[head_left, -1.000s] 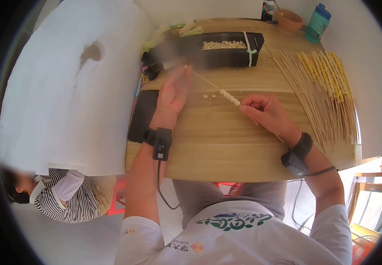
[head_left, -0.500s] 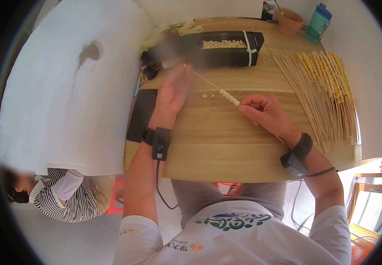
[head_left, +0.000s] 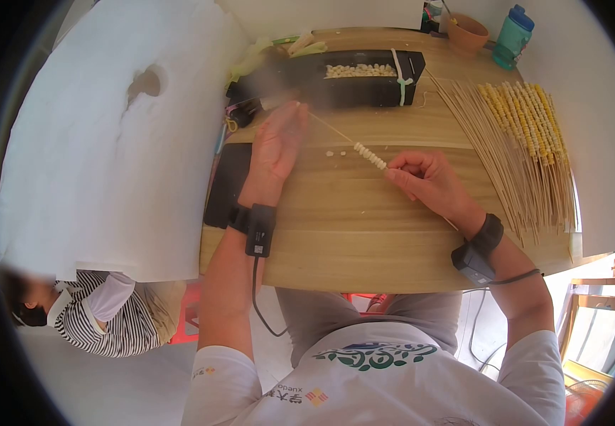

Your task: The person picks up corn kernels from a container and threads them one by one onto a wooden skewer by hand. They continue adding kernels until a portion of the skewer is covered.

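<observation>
My right hand pinches a thin wooden skewer just below a short row of pale corn kernels threaded on it. The skewer slants up and left, and its far end reaches the fingertips of my left hand. Those fingertips are closed together, but a hazy patch blurs them and I cannot make out what they hold. Two loose kernels lie on the table beside the skewer. Behind my left hand is a long black box with loose pale kernels in its opening.
Bare skewers lie at the right, beside several filled with yellow and white kernels. A clay bowl and a teal bottle stand at the back right. White panels flank the wooden table. Another person sits at left.
Almost nothing differs. My left hand has shifted very slightly at the skewer's tip, while my right hand keeps the same grip.
</observation>
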The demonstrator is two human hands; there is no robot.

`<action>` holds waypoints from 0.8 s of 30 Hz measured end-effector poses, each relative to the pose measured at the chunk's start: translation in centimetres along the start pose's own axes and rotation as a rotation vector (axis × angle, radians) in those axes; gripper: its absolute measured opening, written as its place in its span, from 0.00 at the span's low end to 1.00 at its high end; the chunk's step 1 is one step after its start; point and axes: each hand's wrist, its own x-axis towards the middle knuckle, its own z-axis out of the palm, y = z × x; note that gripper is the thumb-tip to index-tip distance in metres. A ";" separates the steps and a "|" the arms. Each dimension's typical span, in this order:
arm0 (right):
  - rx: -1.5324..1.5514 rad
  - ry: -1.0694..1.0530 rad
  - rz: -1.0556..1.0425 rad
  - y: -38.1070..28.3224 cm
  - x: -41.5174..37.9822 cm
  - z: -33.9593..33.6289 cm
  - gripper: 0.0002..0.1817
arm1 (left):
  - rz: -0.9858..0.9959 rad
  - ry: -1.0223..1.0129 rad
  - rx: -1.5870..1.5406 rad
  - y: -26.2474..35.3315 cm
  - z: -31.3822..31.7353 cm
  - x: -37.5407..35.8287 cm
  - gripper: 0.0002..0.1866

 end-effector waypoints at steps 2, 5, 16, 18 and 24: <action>-0.004 0.000 -0.007 0.1 0.0 0.0 0.07 | -0.001 0.009 -0.006 0.0 0.0 0.0 0.07; -0.012 0.004 -0.011 0.0 0.0 0.1 0.07 | -0.003 0.017 -0.004 0.0 0.2 -0.1 0.07; -0.004 0.009 -0.012 0.2 -0.2 0.2 0.07 | -0.021 0.003 -0.003 0.0 0.4 -0.2 0.07; -0.034 0.018 -0.010 0.0 -0.2 0.2 0.06 | -0.022 -0.002 -0.007 -0.1 0.5 -0.3 0.07; -0.023 0.017 -0.006 -0.2 -0.3 0.3 0.06 | -0.037 0.006 -0.019 0.0 0.7 -0.4 0.07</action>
